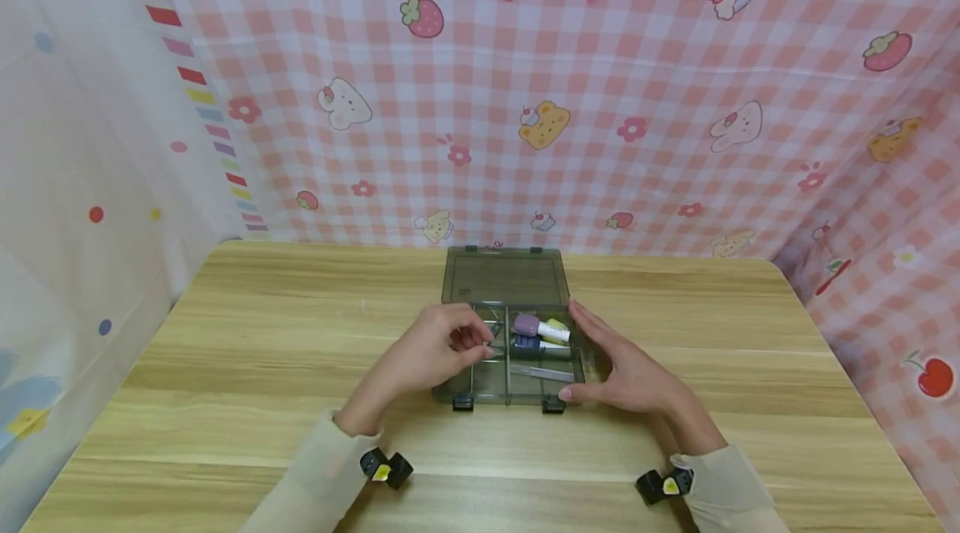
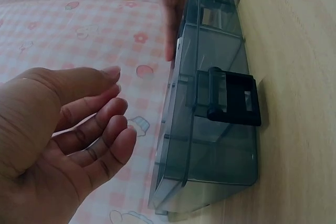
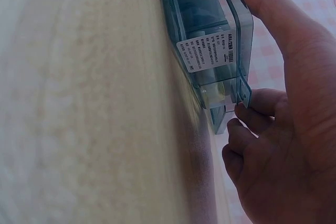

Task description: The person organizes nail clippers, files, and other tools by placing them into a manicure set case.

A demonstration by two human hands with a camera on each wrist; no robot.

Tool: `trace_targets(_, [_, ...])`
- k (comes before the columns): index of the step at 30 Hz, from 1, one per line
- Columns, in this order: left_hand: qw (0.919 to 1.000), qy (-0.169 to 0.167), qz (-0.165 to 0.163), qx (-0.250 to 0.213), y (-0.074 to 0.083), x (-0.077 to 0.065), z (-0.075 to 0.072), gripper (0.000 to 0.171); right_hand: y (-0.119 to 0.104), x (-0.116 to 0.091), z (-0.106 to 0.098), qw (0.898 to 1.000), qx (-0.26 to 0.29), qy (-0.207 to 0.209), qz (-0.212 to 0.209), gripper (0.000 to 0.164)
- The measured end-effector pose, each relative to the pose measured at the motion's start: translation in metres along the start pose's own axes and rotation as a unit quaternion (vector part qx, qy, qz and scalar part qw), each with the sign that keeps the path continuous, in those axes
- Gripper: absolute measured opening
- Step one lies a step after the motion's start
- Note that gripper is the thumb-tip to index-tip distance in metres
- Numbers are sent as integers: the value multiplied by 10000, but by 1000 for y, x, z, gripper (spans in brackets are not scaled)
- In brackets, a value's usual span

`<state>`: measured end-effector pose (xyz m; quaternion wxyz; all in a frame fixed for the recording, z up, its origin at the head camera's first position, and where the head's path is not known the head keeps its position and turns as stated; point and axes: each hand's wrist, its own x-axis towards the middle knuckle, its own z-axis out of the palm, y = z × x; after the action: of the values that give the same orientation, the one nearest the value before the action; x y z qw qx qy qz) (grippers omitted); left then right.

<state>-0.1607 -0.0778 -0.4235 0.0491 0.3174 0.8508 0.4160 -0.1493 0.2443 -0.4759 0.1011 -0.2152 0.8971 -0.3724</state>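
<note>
A dark transparent divided storage box (image 1: 488, 396) stands on the table with its lid (image 1: 506, 277) folded back. Its right side holds a purple-capped nail polish bottle (image 1: 527, 325), a dark blue one (image 1: 527, 344), a yellow item (image 1: 557, 326) partly covered, and a slim clear strip (image 1: 540, 373). Over the left compartments hovers my left hand (image 1: 442, 345), fingers loosely bent, thumb and fingertips close together; the left wrist view shows nothing between them. My right hand (image 1: 637, 366) holds the box's right side, thumb at the front corner, fingers toward the back.
The wooden table (image 1: 300, 299) extends around the box. Behind it hangs a pink checked cloth (image 1: 480, 82). Two black latches (image 1: 462, 402) hang at the box's front. A printed label (image 3: 207, 51) is on its right wall.
</note>
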Motion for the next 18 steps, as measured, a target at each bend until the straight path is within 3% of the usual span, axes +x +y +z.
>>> trace_targets(5, [9997, 71, 10, 218, -2, -1, -2, 16, 0, 0, 0, 10000, 10, 0, 13, 123])
trace_targets(18, [9967, 544, -424, 417, -10, -1, -15, 63, -2, 0, 0, 10000, 45, -9, 21, 123])
